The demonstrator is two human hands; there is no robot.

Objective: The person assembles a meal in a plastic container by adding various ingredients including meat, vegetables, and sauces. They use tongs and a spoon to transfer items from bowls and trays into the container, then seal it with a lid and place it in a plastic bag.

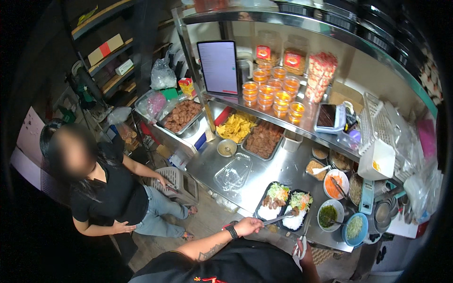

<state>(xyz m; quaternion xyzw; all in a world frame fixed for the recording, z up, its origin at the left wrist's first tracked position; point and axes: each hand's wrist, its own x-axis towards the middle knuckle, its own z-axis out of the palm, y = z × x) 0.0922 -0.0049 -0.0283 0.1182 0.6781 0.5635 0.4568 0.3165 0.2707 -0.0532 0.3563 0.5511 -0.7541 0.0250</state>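
Note:
My left hand (248,227), a dark watch at its wrist, is closed around metal tongs (276,219). Their tips reach over the right-hand black tray (285,228), where a browned piece of meat (295,211) is at their end. My right hand (302,250) is at the counter's front edge, closed on what look like scissors (306,232) with pale handles and metal blades pointing up at that tray. White rice (295,220) and shredded vegetables (301,200) fill the tray. Beside it, the left black tray (259,211) holds rice, shredded vegetables and meat pieces (273,203).
A clear plastic lid (233,172) lies left of the trays. Behind are meat pans (264,140), yellow chips (236,126) and a sauce bowl (227,148). At right stand bowls of shredded carrot (335,186), green sauce (330,214) and pale shreds (355,228). Another person (108,188) stands left.

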